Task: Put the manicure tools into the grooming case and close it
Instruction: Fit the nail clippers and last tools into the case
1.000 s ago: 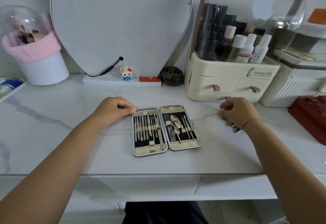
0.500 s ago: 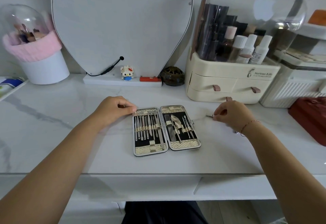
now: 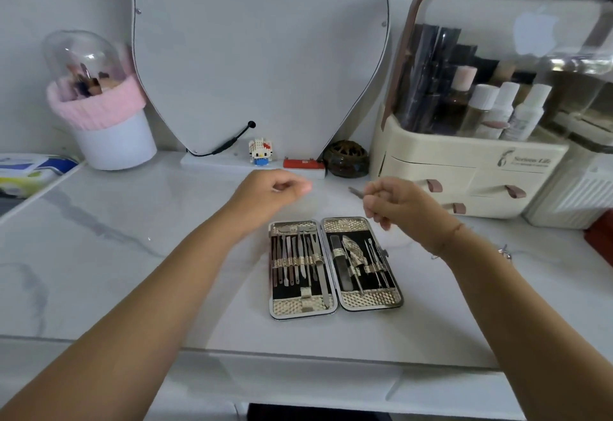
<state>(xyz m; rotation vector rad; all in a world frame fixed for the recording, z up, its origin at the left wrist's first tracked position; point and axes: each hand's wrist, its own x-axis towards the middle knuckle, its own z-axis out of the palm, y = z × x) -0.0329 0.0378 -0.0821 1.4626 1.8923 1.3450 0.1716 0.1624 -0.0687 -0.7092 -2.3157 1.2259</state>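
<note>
The grooming case (image 3: 335, 308) lies open flat on the white marble counter, its two halves side by side, with several metal manicure tools strapped inside. My right hand (image 3: 399, 203) is raised above the case's far right corner and pinches a thin metal tool (image 3: 355, 191) whose tip sticks out to the left. My left hand (image 3: 270, 193) hovers above the counter just beyond the case's left half, fingers loosely curled and holding nothing. Another small metal tool (image 3: 505, 250) lies on the counter to the right of my right wrist.
A cream cosmetics organiser (image 3: 464, 168) with drawers stands at the back right, a dark round jar (image 3: 346, 158) and red item (image 3: 303, 164) beside a large mirror (image 3: 258, 49). A pink-trimmed brush holder (image 3: 106, 122) is back left. A red box (image 3: 600, 238) sits far right.
My right hand lifted a thin tool off the counter and moved left, over the case. My left hand left the case's top-left corner and rose above the counter.
</note>
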